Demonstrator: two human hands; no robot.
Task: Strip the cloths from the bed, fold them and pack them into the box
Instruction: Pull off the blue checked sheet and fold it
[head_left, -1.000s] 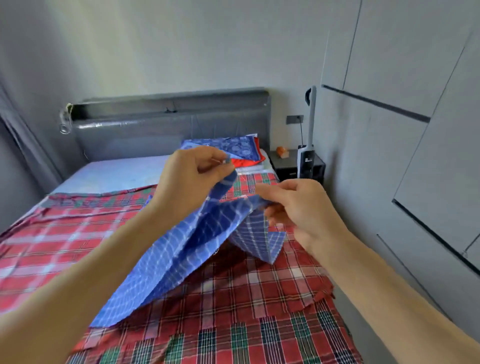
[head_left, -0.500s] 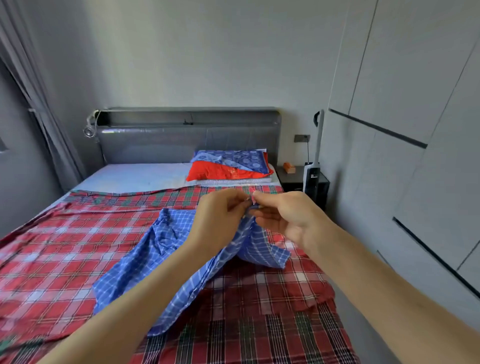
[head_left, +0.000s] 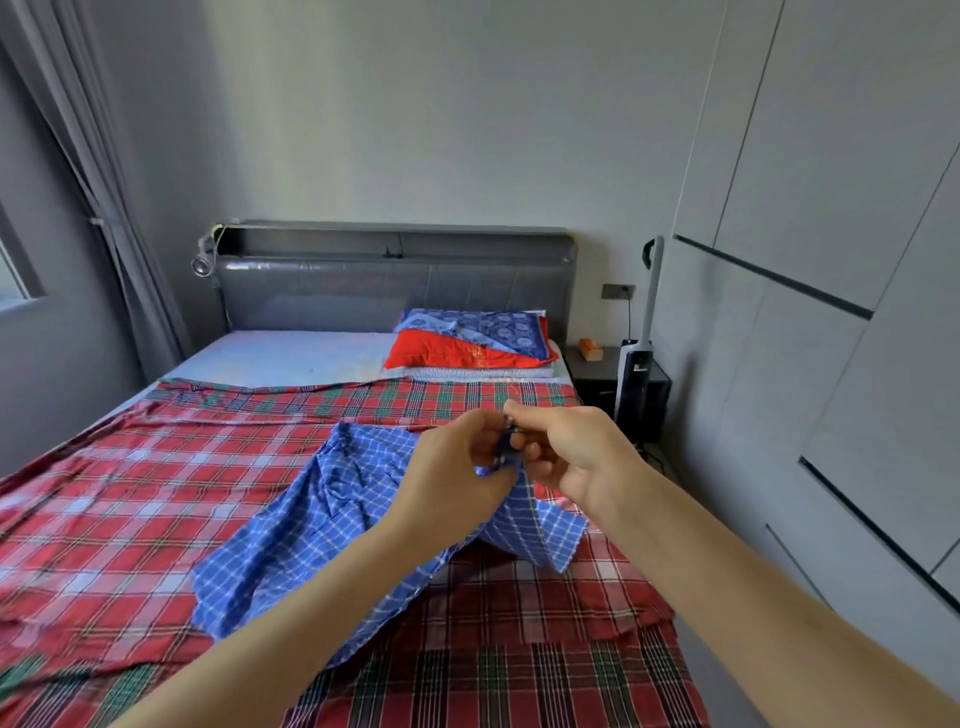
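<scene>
Blue checked cloth lies bunched near the bed's right edge; your left hand and right hand both pinch one raised edge together, likely matching corners for folding; no box visible.

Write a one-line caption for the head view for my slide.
Left hand and right hand pinch a blue checked cloth above the red plaid sheet on the bed.

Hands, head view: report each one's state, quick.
Left hand: closed, pinching the blue checked cloth at its raised edge.
Right hand: closed, pinching the same edge.
</scene>
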